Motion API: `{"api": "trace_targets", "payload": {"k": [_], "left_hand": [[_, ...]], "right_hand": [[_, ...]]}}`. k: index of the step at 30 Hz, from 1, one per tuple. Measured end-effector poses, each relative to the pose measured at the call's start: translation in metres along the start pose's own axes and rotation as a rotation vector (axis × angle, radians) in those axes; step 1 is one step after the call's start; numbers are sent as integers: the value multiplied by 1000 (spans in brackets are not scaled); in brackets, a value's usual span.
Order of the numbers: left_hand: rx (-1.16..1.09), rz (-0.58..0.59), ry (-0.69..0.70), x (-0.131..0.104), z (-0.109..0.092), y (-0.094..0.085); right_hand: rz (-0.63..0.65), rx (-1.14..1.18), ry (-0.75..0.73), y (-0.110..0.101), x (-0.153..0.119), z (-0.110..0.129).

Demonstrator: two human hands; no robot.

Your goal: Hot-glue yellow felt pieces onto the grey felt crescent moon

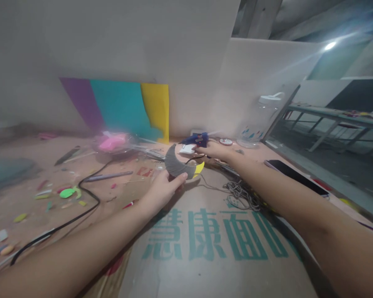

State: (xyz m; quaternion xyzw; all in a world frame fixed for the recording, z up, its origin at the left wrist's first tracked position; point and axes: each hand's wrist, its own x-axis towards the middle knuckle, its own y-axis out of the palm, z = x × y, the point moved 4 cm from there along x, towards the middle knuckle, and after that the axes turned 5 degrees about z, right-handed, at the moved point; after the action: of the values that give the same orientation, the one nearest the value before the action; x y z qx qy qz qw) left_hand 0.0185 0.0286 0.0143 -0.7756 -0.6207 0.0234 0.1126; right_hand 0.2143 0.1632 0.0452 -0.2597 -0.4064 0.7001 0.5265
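Note:
Between the fingers of my left hand (166, 188) is a crescent wrapped in grey yarn (175, 164), with a bare yellow tip (199, 169) at its right end. My right hand (213, 150) grips a dark blue glue gun (199, 140) farther back, its nozzle pointing left, just behind the crescent's upper end. I cannot tell whether the nozzle touches the crescent. A pale glue stick (216, 133) juts from the gun's rear. A tangle of grey yarn (240, 193) lies under my right forearm, and a thin strand leads from it towards the crescent.
A printed cardboard sheet (199, 274) covers the table's front. Left are a black cable (91, 198), a grey pen (108, 176) and several clay scraps, one green (67, 193). Coloured paper (118, 103) leans on the wall. A clear bottle (257, 120) and a phone (295, 177) are right.

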Motion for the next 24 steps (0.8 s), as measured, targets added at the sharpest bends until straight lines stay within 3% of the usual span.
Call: {"api": "trace_targets", "payload": {"k": [5, 9, 12, 18, 24], "left_hand": [[-22, 4, 4, 1, 3, 0], [-102, 43, 69, 4, 8, -1], [-141, 56, 85, 7, 14, -1], [-118, 14, 56, 7, 17, -3], [-18, -10, 7, -1, 9, -4]], "right_hand": [[-82, 3, -18, -12, -9, 3], [-220, 209, -129, -21, -49, 15], [-248, 346, -212, -22, -87, 21], [-142, 259, -76, -8, -144, 14], [-204, 151, -24, 0, -161, 3]]}}
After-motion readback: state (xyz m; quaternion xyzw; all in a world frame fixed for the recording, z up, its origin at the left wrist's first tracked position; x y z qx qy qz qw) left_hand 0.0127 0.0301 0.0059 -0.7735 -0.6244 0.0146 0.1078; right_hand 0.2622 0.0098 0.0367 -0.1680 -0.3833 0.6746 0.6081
